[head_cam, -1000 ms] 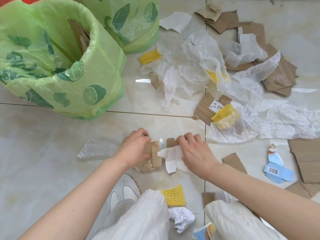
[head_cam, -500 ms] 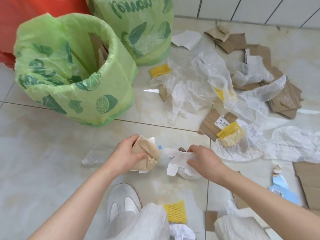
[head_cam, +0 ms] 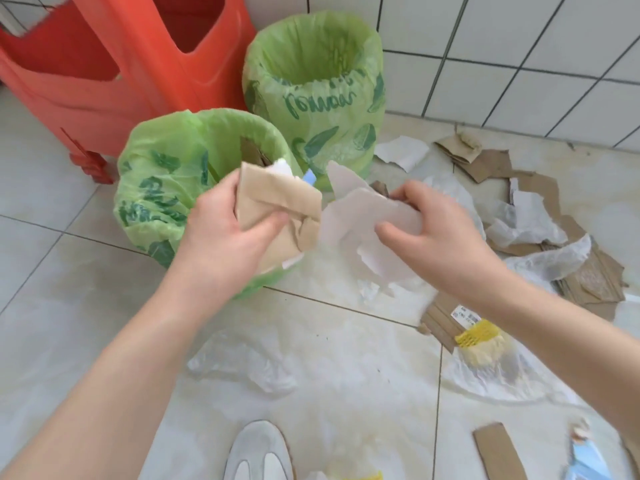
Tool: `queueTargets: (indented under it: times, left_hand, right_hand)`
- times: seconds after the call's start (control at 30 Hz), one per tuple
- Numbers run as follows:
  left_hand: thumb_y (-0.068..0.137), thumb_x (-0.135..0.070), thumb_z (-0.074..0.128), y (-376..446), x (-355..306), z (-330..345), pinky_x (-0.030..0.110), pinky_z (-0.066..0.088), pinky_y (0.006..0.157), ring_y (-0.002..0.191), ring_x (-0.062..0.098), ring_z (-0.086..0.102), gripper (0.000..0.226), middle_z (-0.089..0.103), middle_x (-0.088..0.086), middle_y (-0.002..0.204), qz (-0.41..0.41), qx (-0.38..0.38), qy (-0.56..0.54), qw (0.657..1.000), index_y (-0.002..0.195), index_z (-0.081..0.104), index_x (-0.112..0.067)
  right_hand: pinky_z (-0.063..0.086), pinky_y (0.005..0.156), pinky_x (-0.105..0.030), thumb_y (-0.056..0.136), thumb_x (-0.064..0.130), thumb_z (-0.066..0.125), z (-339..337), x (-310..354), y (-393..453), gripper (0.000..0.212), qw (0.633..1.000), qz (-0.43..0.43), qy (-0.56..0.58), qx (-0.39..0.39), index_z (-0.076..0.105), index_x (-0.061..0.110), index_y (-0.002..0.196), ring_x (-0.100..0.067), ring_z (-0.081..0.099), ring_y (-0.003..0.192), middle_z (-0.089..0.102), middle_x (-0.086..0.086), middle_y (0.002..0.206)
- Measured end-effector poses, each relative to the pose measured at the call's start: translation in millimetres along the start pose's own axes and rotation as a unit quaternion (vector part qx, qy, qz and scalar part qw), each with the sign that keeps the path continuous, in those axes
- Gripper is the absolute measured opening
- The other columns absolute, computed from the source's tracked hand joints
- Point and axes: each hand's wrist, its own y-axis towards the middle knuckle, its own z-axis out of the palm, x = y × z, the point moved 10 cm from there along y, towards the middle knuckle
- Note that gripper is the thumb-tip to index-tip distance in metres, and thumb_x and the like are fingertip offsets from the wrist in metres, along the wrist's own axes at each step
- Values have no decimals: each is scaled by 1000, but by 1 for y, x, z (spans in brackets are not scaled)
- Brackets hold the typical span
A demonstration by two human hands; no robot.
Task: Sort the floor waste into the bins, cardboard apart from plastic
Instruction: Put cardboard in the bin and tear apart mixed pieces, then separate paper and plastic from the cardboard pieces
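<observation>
Two bins lined with green leaf-print plastic bags: one (head_cam: 162,195) just behind the left fingers, one (head_cam: 311,98) farther back. One red plastic stool (head_cam: 114,64). Two bare hands: left hand (head_cam: 221,233), right hand (head_cam: 426,230). One crumpled brown cardboard piece (head_cam: 277,206) in the left fingers, one torn white sheet (head_cam: 353,216) in the right fingers. One grey shoe (head_cam: 258,452) below both hands. Floor scraps right of the right fingers too tangled to count.

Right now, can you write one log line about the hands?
left hand: grips brown cardboard | right hand: grips white pieces | near bin: cardboard inside
</observation>
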Motion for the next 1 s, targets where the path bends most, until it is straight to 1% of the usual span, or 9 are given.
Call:
queueTargets:
  times: [0.13,0.23,0.3,0.37,0.43,0.53,0.63,0.77,1.0]
  left_hand:
    - [84,-15,60,26,-7,-43,39,52,82,85,12,62,18,67,-8,89,9,-100,10,995,96,63,-28]
    - [82,-16,53,38,0,-78,37,50,81,86,15,59,18,64,-10,86,5,-186,61,981,96,60,-26]
    - [82,-18,48,44,6,-91,38,46,80,92,23,57,20,64,-1,96,8,-214,112,970,100,58,-18]
    - [86,-21,47,52,17,-87,35,42,79,98,25,55,20,60,0,103,-9,-183,152,971,105,55,-16]
    - [92,-30,49,58,37,-71,32,37,83,106,20,54,33,56,-6,111,-62,-101,191,974,122,52,-18]
    - [94,-35,50,55,57,-55,34,40,90,113,21,55,43,57,-3,130,-93,-29,228,969,133,50,-18]
    - [91,-26,52,43,56,-47,34,46,83,95,17,59,33,62,-5,121,-67,-31,214,974,123,57,-21]
    - [88,-15,54,13,30,-16,37,47,89,100,17,56,29,62,-3,107,36,-38,194,980,117,58,-18]
    - [82,-8,58,-52,29,90,38,50,82,93,20,59,24,65,-5,95,120,91,171,974,105,62,-16]
  right_hand:
    - [39,68,-28,84,25,57,2,49,38,23,999,-38,-8,-10,55,19,107,-17,52,85,55,5,92]
    - [40,55,-25,83,23,56,17,73,72,22,999,-17,45,-11,55,17,104,-11,52,74,54,3,90]
    - [46,57,-27,83,21,55,36,88,91,20,997,1,79,2,54,14,102,-15,56,77,57,-1,93]
    - [56,68,-39,86,20,54,60,98,105,20,995,16,95,34,54,9,102,-23,61,83,60,-7,96]
    - [59,72,-46,89,23,54,81,103,108,25,993,22,82,81,60,3,102,-27,67,82,67,-12,93]
    - [58,74,-44,89,21,52,87,92,99,31,994,25,29,107,64,-3,105,-28,67,73,71,-18,92]
    - [56,79,-48,87,16,50,75,68,83,34,994,31,13,100,62,-5,111,-37,66,86,69,-23,99]
    - [55,85,-41,86,20,54,62,20,48,26,993,59,28,103,60,13,110,-23,65,96,67,-6,106]
    - [52,82,-33,87,21,55,38,-73,-48,21,981,115,-16,153,61,20,107,-14,64,90,67,5,97]
